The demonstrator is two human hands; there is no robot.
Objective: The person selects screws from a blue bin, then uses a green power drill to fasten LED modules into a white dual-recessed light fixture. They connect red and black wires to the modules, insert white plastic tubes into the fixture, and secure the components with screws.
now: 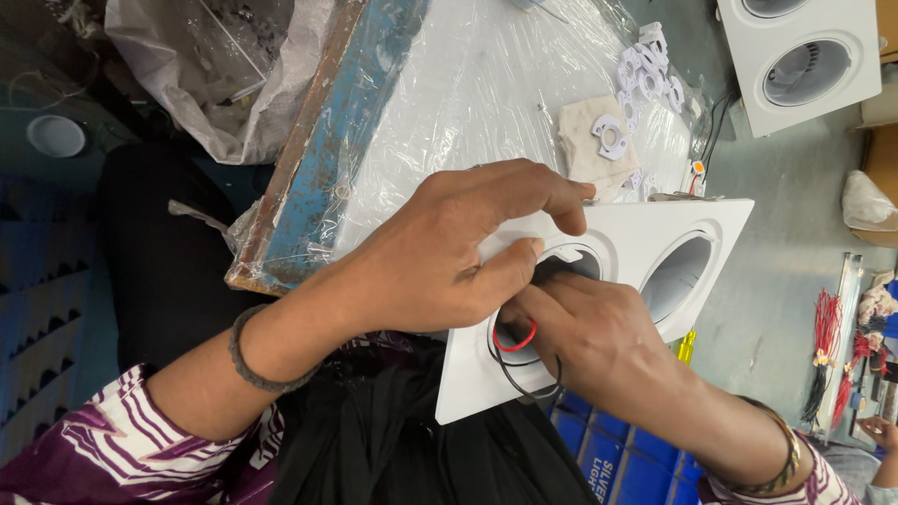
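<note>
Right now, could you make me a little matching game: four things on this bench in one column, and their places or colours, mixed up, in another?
Things:
1. left hand
2. right hand
3. wire loop
4. ring pieces

Descriptions:
A. red, curled in the round opening
B. white, heaped on the clear plastic sheet
C. gripping the white twin-hole frame from above
D. fingers pressed into the frame's nearer opening

Pairs: 1-C, 2-D, 3-A, 4-B

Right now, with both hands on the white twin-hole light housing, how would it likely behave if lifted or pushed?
The white housing looks like a thin rigid plate, so probably stiff and light. Held by the left hand and right hand, it overhangs the plastic-covered table, so it might tip if released. The loose red and black wires would likely flop and snag.
</note>
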